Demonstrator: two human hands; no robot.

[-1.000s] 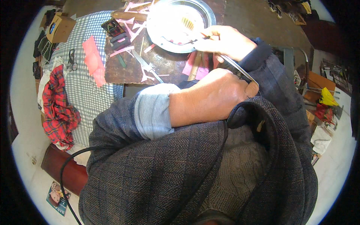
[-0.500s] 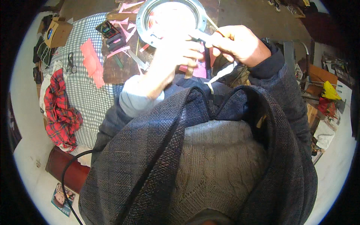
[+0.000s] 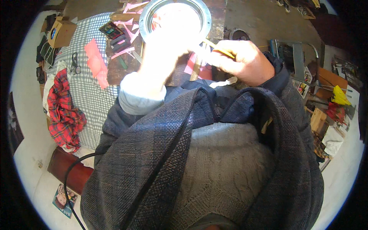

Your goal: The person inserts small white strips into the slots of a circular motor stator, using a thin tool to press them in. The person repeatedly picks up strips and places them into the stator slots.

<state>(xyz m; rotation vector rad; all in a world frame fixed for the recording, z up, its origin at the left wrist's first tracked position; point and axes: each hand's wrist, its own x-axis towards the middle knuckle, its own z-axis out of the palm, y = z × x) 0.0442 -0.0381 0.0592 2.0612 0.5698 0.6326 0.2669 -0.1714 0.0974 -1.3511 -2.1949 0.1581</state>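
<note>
While our right hand [image 3: 247, 61] pinches a thin yellow stick [image 3: 220, 50] between thumb and fingers, its far end near the rim of a round metal dish [image 3: 207, 23], our left hand [image 3: 165, 53] is so washed out by glare at the dish's near edge that we cannot tell its grip. Left of the dish, we see pink scraps [image 3: 134, 35] on a dark wooden table [image 3: 114, 74].

A slim yellow stick [image 3: 223, 50] slants beside a glare-whitened round vessel [image 3: 207, 21], its grey rim possibly metal.
</note>
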